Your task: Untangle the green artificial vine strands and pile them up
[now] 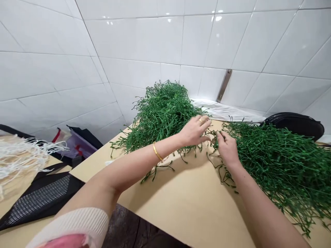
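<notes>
Two heaps of green plastic sprigs lie on a tan table (196, 206): one heap (161, 113) at the back, a wider heap (281, 162) on the right. My left hand (193, 131), with a gold ring and a gold bangle on its wrist, pinches a thin green sprig (212, 137) between the heaps. My right hand (227, 146) is closed on the same sprig from the other side. The fingertips of both hands nearly meet. Loose sprigs trail under my wrists.
White tiled walls meet in a corner behind the table. A black bag (294, 124) and white plastic sheet (227, 112) lie at the back right. To the left are white strands (23, 155), a black mesh bag (38, 199) and a gap between tables.
</notes>
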Motion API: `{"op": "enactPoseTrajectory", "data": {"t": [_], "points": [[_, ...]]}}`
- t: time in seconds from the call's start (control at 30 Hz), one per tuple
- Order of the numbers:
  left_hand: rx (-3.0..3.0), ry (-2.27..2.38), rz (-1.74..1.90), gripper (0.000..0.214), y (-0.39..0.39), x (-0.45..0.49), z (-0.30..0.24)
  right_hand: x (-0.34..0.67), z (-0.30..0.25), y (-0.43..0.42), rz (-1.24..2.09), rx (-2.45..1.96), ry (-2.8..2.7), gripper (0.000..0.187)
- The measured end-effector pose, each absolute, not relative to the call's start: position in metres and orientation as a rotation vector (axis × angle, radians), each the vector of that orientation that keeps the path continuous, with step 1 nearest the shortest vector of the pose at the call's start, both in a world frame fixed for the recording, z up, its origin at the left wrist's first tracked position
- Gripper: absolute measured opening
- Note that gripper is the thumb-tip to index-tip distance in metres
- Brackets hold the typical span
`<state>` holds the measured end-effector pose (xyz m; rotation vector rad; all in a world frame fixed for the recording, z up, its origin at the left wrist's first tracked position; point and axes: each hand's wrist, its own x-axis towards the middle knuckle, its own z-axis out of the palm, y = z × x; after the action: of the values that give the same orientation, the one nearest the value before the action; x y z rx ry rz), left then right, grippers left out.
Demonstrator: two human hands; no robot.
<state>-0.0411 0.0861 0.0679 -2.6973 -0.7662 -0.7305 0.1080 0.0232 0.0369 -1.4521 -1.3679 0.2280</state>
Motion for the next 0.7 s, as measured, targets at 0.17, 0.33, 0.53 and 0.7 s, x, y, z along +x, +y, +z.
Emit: {"op": "enactPoseTrajectory", "data": {"t": [0.17,0.33,0.53,0.7], "points": [[-2.440,-1.102,-0.573,0.096,0.112,-0.075,0.052,0.119,0.053,0.005,0.090,-1.377,-1.231,0.035],[-2.361,-1.255,-0.510,0.097,0.137,-0.075,0.040,0.110,0.070,-0.022,0.095,-1.363,-1.185,0.032],[-2.448,-1.256,-0.446,0.099,0.146,-0.078,0.051,0.111,0.057,-0.076,0.234,-1.491,-1.135,0.026],[-2.573,-1.167,-0.275,0.103,0.143,-0.089,0.056,0.107,0.037,-0.116,0.508,-1.759,-1.647,0.029]]}}
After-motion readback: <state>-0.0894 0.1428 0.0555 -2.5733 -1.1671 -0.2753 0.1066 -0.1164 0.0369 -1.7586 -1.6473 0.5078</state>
